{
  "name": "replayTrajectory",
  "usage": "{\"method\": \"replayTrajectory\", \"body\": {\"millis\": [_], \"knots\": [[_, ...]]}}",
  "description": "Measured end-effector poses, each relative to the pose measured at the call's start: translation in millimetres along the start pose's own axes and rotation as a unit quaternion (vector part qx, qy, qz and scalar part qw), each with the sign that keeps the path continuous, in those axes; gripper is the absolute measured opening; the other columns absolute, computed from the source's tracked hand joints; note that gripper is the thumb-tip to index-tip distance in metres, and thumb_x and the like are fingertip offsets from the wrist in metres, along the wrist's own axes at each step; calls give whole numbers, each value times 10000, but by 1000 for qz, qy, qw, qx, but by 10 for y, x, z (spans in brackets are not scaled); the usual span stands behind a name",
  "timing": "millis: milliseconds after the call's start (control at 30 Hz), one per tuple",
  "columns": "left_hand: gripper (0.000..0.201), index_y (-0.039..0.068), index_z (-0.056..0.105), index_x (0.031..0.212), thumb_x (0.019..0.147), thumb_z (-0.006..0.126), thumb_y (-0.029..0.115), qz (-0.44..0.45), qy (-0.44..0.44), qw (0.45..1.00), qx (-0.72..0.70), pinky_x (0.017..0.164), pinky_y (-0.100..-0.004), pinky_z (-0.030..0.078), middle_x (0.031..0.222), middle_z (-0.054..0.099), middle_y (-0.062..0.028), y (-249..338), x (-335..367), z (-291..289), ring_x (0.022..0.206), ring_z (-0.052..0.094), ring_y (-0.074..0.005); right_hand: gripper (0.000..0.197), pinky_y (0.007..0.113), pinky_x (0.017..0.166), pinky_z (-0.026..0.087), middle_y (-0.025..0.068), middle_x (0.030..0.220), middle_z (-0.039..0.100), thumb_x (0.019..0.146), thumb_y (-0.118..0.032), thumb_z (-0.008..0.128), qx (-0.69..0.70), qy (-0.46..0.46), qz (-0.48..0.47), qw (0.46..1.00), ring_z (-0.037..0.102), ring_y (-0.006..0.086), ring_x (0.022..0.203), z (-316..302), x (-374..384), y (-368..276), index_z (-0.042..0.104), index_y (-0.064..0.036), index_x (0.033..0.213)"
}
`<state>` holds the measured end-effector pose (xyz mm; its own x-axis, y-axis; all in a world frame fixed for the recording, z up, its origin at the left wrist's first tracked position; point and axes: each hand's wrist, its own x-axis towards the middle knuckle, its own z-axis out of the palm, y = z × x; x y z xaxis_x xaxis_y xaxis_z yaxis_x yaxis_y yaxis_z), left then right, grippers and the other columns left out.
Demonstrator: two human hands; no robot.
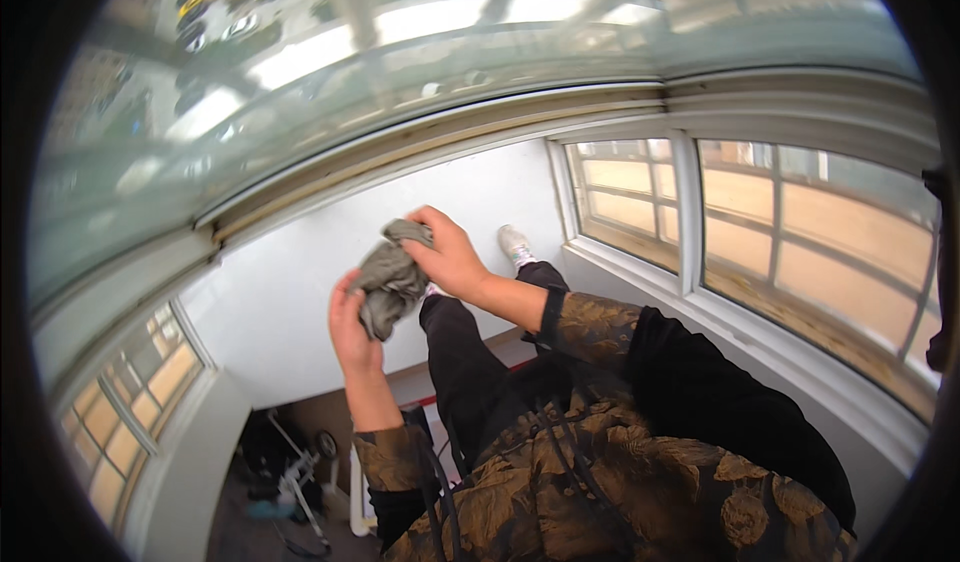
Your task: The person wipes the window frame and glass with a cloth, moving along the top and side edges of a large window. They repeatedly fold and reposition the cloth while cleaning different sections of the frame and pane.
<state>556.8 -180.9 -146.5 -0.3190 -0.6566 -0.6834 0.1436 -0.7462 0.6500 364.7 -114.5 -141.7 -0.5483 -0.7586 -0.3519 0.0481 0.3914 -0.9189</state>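
Note:
A crumpled grey-green cloth (392,284) is stretched between my two hands, in the air over a white ledge. My right hand (452,258) pinches its upper end between thumb and fingers. On the cloth's lower left side, my left hand (352,327) has its fingers closed around the edge; folds of cloth hide part of the grip.
I stand on the white ledge (290,292), a shoe (515,245) showing near the right. Large glass panes (400,72) curve ahead, above a dirty window track (440,134). Framed side windows (815,232) stand right. Below left lies a wheeled metal frame (300,472).

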Motion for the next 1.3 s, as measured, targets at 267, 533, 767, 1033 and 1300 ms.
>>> {"method": "replayTrajectory", "body": {"millis": [267,533,767,1033,1300], "knots": [[274,16,655,1279,1042,521,47,-147,-189,967,90,977,-317,524,1212,693,-86,-969,-344,1610,1099,650,-166,336,329,835,499,78,969,684,990,-288,683,61,320,187,927,603,160,900,-2524,-680,698,667,15,1134],[392,13,588,1419,1031,558,58,-143,-346,910,179,1024,-297,489,1316,656,-101,-1752,-301,3499,1178,620,-167,266,299,785,526,92,1011,701,961,-152,710,278,492,125,815,657,162,879,-4192,-758,765,657,14,1161],[484,4,516,1500,1020,565,37,-153,-346,916,134,1059,-315,476,1383,627,-121,-2400,-200,4575,1224,611,-190,325,373,871,537,153,1034,709,944,-154,702,-153,529,-48,833,684,283,935,-4785,-175,989,641,26,1208],[502,1,520,1495,994,516,-22,-161,-270,939,144,1060,-330,496,1399,619,-137,-2612,-72,4484,1236,618,-213,302,428,877,538,219,1062,727,941,-175,674,-88,301,66,947,698,389,986,-4597,-143,1188,683,11,1179],[453,22,570,1450,1003,506,-13,-183,-312,921,143,1069,-322,486,1386,621,-105,-2696,-517,4461,1239,608,-188,273,362,881,532,171,1064,707,969,-110,664,-107,396,35,911,679,280,965,-4786,-1106,829,661,22,1207]]}}
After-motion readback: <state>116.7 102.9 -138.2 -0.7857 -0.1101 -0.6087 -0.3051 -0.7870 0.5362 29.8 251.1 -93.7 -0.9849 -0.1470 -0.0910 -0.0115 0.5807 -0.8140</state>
